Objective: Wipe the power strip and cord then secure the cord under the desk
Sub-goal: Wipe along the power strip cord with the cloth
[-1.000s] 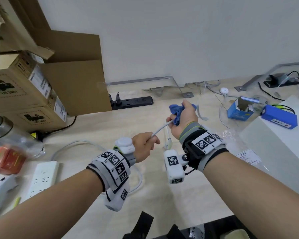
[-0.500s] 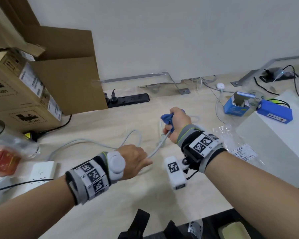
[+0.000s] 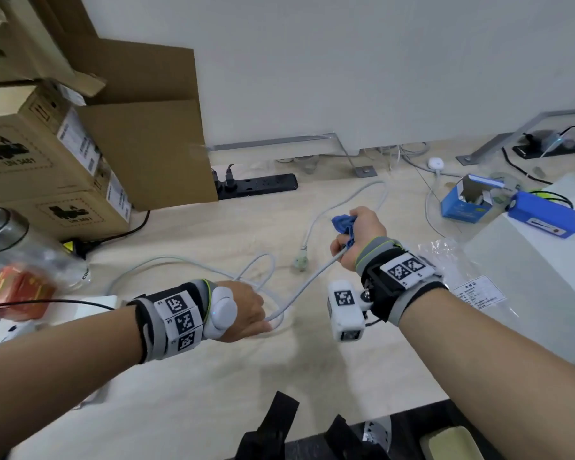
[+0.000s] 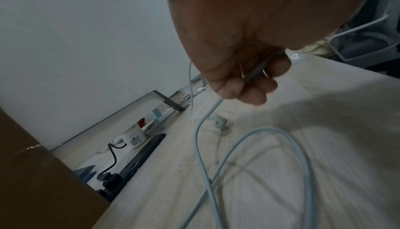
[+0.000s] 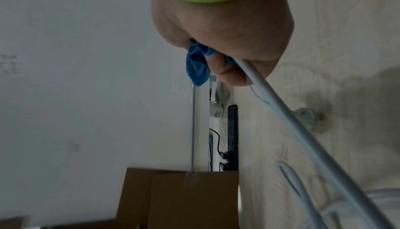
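Note:
A white cord (image 3: 307,285) runs taut between my two hands above the desk. My left hand (image 3: 259,322) grips it low near the desktop; the left wrist view shows its fingers (image 4: 249,85) curled round the cord (image 4: 200,130). My right hand (image 3: 344,242) holds a bunched blue cloth (image 3: 342,224) wrapped round the cord, also seen in the right wrist view as cloth (image 5: 198,68) and cord (image 5: 303,130). Beyond the cloth the cord loops back to its plug (image 3: 301,262) lying on the desk. The white power strip (image 3: 97,302) lies at the left, mostly hidden by my left forearm.
A black power strip (image 3: 259,185) with plugs in it sits by the wall. Cardboard boxes (image 3: 47,144) stack at the left, beside a metal-lidded jar (image 3: 0,230). A blue box (image 3: 468,204) and a large white box (image 3: 528,277) stand at the right.
My left hand has moved down and left towards the desk, pulling cord through the cloth. The span between the hands has lengthened. My right hand has stayed about in place.

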The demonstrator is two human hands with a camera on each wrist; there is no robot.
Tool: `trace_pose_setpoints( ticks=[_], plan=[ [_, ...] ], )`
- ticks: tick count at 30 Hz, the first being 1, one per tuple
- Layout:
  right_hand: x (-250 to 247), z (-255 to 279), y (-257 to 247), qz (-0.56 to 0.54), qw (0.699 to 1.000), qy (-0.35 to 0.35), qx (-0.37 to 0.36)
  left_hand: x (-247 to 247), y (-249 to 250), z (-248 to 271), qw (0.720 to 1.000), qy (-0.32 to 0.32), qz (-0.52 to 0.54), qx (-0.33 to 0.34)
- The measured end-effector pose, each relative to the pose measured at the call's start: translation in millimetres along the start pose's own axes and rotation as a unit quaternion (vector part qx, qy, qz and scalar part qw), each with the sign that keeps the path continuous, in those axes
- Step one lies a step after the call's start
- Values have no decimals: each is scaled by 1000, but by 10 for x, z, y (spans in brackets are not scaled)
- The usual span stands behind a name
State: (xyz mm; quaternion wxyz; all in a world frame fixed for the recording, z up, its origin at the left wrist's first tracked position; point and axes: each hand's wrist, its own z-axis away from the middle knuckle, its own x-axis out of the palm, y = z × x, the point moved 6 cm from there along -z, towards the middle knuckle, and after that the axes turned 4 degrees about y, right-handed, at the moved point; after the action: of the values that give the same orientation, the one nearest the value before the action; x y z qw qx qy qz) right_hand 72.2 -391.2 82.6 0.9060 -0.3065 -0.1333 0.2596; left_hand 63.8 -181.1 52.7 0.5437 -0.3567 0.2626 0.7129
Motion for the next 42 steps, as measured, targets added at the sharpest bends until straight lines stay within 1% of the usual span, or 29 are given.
trace_pose_setpoints(
  ticks=[2, 3, 4, 5, 6, 7, 8, 9, 10, 11, 12, 13, 14, 16, 18, 20, 21, 25, 28, 31, 32, 34, 36, 37, 38, 39, 40, 41, 42],
  plan=[
    [-1, 29, 90, -13, 1000, -13, -17, 75, -88, 11, 998, -45, 0, -38],
    [16, 36, 131, -19, 999, -22, -22, 51, -116, 23, 997, -34, 25, -64],
    [33, 36, 166, -25, 999, -28, -23, 13, -123, 23, 994, -1, 73, -84],
    [54, 31, 195, -31, 999, -30, -22, -76, -99, 13, 983, 53, 144, -99],
    [81, 44, 224, -38, 999, -32, -19, -191, -64, -14, 960, 118, 227, -112],
    [114, 54, 260, -44, 998, -34, -16, -306, -20, -61, 920, 183, 324, -125],
    [148, 68, 298, -51, 998, -39, -15, -403, 36, -123, 860, 238, 430, -138],
    [188, 87, 335, -59, 997, -47, -17, -472, 91, -182, 790, 279, 524, -152],
    [220, 113, 370, -61, 997, -52, -15, -519, 139, -233, 734, 308, 582, -168],
    [233, 137, 402, -50, 997, -51, -12, -549, 173, -250, 703, 334, 602, -180],
    [225, 146, 430, -29, 999, -44, -10, -558, 182, -251, 700, 359, 591, -180],
    [213, 147, 450, -11, 999, -41, -10, -563, 177, -238, 719, 382, 557, -166],
    [219, 158, 457, -2, 999, -47, -10, -539, 161, -233, 754, 391, 508, -144],
    [247, 191, 430, 2, 998, -59, -14, -461, 141, -215, 823, 377, 413, -101],
    [221, 176, 342, 7, 999, -45, -26, -359, 147, -158, 873, 359, 323, -64],
    [106, 127, 197, 20, 999, -10, -38, -240, 196, -40, 916, 318, 245, -28],
    [48, 86, 127, 22, 999, 1, -41, -171, 193, 37, 929, 292, 227, -13],
    [-29, -21, 73, 9, 1000, -15, -26, 4, 200, 148, 970, 184, 157, 18],
    [37, 12, 180, 21, 999, -27, -12, 123, 312, 143, 992, 53, 114, 31],
    [39, 28, 216, 25, 999, -19, -15, 195, 177, 180, 995, 9, 96, -8],
    [54, 38, 213, 15, 999, -22, -21, 212, 61, 194, 994, 9, 97, -38],
    [112, 46, 197, 5, 999, -20, -36, 176, -135, 208, 982, 48, 151, -100],
    [217, 95, 205, 2, 999, -21, -47, 3, -214, 196, 939, 146, 275, -149],
    [276, 138, 223, 2, 998, -24, -50, -128, -208, 171, 901, 198, 347, -169],
    [316, 160, 256, 0, 998, -25, -53, -244, -168, 128, 851, 241, 428, -185],
    [358, 178, 277, 2, 998, -26, -59, -348, -132, 66, 797, 268, 502, -202],
    [396, 193, 295, 6, 998, -28, -64, -418, -114, 1, 758, 284, 545, -220],
    [410, 207, 316, 15, 997, -28, -66, -472, -92, -42, 749, 289, 547, -236],
    [419, 226, 317, 24, 997, -31, -69, -502, -96, -77, 772, 284, 513, -247]
  ],
)
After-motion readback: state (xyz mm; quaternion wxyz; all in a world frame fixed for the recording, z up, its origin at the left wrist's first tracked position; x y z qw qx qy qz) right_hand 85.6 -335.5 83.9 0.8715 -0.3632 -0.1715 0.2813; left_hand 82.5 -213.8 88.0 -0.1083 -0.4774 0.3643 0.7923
